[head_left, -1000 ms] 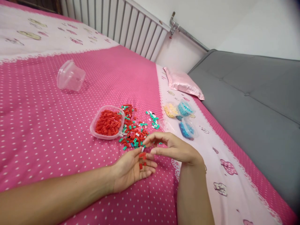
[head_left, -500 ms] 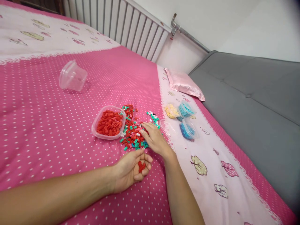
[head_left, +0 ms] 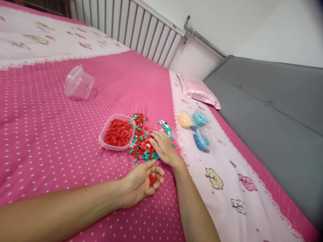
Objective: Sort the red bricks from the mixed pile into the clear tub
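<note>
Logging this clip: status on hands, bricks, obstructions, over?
Left hand cupped, small red plastic bricks resting inside. Right hand at mixed-colour plastic brick pile. No obstruction visible.

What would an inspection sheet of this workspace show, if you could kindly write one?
Surface: pink dotted bedspread with a pale printed band.
Job's things: mixed pile, mostly red and green pieces, beside an open tub holding red ones.
Clutter: clear container on its side; tubs of yellow pieces and blue pieces.
Left hand: palm up, fingers curled, holding a few red pieces.
Right hand: at the pile's edge; grasp hidden.
Cables: nothing seen.
Surroundings: pink pillow, grey padded panel, barred railing, pipe.
</note>
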`<state>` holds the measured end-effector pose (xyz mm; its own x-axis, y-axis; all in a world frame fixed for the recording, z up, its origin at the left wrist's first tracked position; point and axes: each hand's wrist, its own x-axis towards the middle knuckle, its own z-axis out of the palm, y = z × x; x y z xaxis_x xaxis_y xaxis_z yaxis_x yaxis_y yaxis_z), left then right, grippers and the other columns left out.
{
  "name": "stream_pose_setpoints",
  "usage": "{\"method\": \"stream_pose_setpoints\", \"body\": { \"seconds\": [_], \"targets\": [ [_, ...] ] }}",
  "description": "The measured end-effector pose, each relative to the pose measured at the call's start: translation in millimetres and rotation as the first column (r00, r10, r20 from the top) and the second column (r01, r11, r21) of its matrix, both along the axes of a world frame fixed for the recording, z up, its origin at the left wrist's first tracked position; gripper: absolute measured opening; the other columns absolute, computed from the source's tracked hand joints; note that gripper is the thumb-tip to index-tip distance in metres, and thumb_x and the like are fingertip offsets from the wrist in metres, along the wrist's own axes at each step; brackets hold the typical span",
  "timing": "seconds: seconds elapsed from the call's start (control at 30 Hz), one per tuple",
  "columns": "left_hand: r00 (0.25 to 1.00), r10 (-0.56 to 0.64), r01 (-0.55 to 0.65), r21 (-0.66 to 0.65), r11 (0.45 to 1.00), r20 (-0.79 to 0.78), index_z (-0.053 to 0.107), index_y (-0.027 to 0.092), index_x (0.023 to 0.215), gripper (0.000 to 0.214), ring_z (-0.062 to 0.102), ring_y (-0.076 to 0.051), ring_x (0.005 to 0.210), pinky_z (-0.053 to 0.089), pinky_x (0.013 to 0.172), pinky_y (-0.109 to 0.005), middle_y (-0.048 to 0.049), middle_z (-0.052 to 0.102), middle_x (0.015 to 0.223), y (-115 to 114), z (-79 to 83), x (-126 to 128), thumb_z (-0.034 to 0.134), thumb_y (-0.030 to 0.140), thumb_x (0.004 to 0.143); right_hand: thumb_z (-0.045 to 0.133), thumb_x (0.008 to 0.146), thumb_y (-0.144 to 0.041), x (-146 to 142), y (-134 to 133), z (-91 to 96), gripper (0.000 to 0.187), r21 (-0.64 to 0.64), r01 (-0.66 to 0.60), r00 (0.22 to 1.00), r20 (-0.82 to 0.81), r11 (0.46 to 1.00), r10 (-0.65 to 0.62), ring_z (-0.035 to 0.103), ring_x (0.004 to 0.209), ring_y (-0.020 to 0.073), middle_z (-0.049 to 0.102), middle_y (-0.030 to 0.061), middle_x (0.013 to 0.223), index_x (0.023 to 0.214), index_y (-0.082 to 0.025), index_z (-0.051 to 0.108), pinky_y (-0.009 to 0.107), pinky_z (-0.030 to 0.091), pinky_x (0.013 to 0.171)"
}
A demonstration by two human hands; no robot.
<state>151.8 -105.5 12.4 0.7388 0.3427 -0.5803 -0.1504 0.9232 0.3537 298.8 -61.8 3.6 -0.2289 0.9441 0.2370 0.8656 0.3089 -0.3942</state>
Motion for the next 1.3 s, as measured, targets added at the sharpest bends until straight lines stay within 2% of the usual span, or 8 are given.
{"method": "stream_pose_setpoints", "body": {
  "seconds": [0.17,0.37,0.57,0.67,0.8,1.03,1.13,1.3],
  "targets": [
    [1.000,0.004,-0.004,-0.014,1.000,-0.025,0.056,0.010,0.066,0.037,0.044,-0.005,0.039,0.024,0.034,-0.012,-0.0033,0.055,0.057,0,0.7,0,0.039,0.035,0.087,0.036,0.093,-0.038,-1,-1,1.6,0.038,0.048,-0.009,1.000,-0.013,0.999,0.010,0.044,0.112,0.0204,0.053,0.0113,0.115,0.117,-0.016,0.055,0.039,0.033,0.099],
    [0.999,0.012,-0.013,-0.036,0.999,-0.032,0.057,0.010,0.066,0.036,0.048,-0.006,0.041,0.030,0.038,-0.012,-0.0032,0.055,0.057,0,1.8,0,0.041,0.035,0.087,0.037,0.092,-0.038,4,1,3.6,0.037,0.033,0.015,0.991,-0.136,0.999,-0.010,0.043,0.115,0.0199,0.049,0.0113,0.119,0.116,-0.017,0.056,0.039,0.032,0.101],
    [1.000,0.007,-0.007,-0.039,0.999,-0.001,0.057,0.010,0.065,0.040,0.049,-0.007,0.042,0.032,0.039,-0.013,-0.0047,0.056,0.056,1,-3.1,1,0.038,0.036,0.088,0.034,0.093,-0.039,17,-16,45.2,0.037,-0.045,-0.087,0.911,-0.408,0.995,0.061,0.040,0.121,0.0160,0.051,0.0079,0.121,0.115,-0.021,0.058,0.036,0.027,0.106],
    [1.000,0.010,-0.009,-0.041,0.999,0.009,0.057,0.010,0.065,0.043,0.049,-0.008,0.042,0.032,0.040,-0.014,-0.0053,0.056,0.055,2,-2.0,1,0.035,0.038,0.088,0.034,0.094,-0.036,21,-34,73.0,0.034,-0.160,-0.285,0.851,-0.495,0.945,0.172,0.045,0.117,0.0155,0.055,0.0050,0.120,0.115,-0.024,0.059,0.035,0.031,0.103],
    [1.000,-0.001,0.001,-0.040,0.999,-0.001,0.059,0.009,0.070,0.046,0.049,-0.009,0.041,0.030,0.037,-0.015,-0.0064,0.058,0.057,2,2.9,-1,0.033,0.043,0.088,0.042,0.092,-0.035,23,-50,91.0,0.030,-0.341,-0.486,0.830,-0.469,0.805,0.302,0.053,0.108,0.0163,0.061,0.0046,0.112,0.110,-0.023,0.062,0.034,0.038,0.096],
    [1.000,-0.021,0.021,0.010,1.000,0.011,0.059,0.010,0.071,0.031,0.049,-0.006,0.045,0.031,0.041,-0.015,-0.0043,0.057,0.059,0,-3.4,0,0.040,0.030,0.086,0.048,0.088,-0.026,1,-42,75.5,0.021,-0.278,-0.140,0.909,-0.417,0.950,0.011,0.060,0.093,0.0153,0.065,0.0043,0.101,0.101,-0.019,0.063,0.031,0.045,0.082],
    [0.999,0.012,-0.008,0.089,0.996,-0.044,0.055,0.013,0.070,0.024,0.046,-0.006,0.045,0.029,0.041,-0.015,-0.0023,0.055,0.059,-6,-2.2,4,0.040,0.025,0.084,0.052,0.085,-0.021,-26,-41,69.5,0.020,-0.196,-0.189,0.930,-0.349,0.962,0.112,0.059,0.093,0.0148,0.066,0.0038,0.101,0.101,-0.019,0.064,0.030,0.045,0.084],
    [0.989,0.105,-0.080,0.217,0.973,-0.104,0.052,0.017,0.073,0.012,0.042,-0.005,0.047,0.029,0.045,-0.016,0.0033,0.050,0.059,-20,4.6,1,0.042,0.016,0.079,0.049,0.088,-0.025,-61,-47,61.3,0.025,-0.154,-0.380,0.915,-0.207,0.912,0.347,0.051,0.111,0.0141,0.060,0.0041,0.117,0.110,-0.021,0.061,0.031,0.037,0.098]
  ]
}}
